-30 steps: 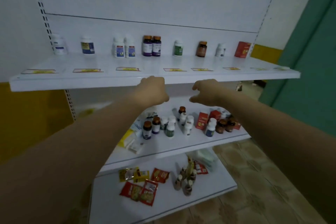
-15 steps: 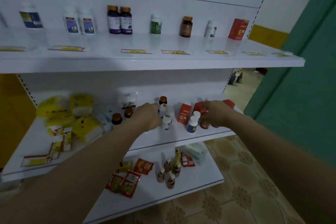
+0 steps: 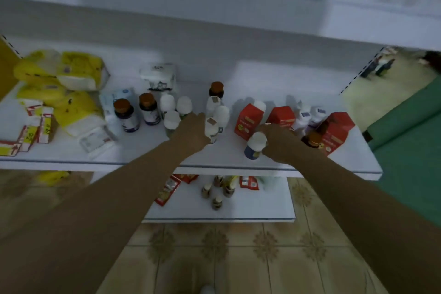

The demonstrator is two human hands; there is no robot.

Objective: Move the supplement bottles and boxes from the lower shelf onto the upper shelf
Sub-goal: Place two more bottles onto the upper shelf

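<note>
The lower shelf (image 3: pixel 143 157) carries several supplement bottles and red boxes (image 3: pixel 248 119). My left hand (image 3: pixel 192 132) curls around the left side of a white bottle (image 3: pixel 212 129) in the middle cluster. My right hand (image 3: pixel 280 142) grips a tilted white-capped bottle with a blue label (image 3: pixel 253 148) near the shelf's front edge. Two dark bottles with brown caps (image 3: pixel 125 114) stand left of my left hand. An amber bottle (image 3: pixel 312 139) and another red box (image 3: pixel 336 131) sit just right of my right hand. The upper shelf (image 3: pixel 214 14) shows only its blurred front edge overhead.
Yellow packs (image 3: pixel 59 79) and price cards (image 3: pixel 31 131) fill the lower shelf's left end. A white pack (image 3: pixel 158 76) sits at the back. The bottom shelf (image 3: pixel 262 212) holds red sachets and small bottles. Tiled floor lies below, a green wall (image 3: pixel 410 141) to the right.
My view dropped from the upper shelf to the lower one. Both hands came down from the upper shelf's edge and closed on bottles on the lower shelf.
</note>
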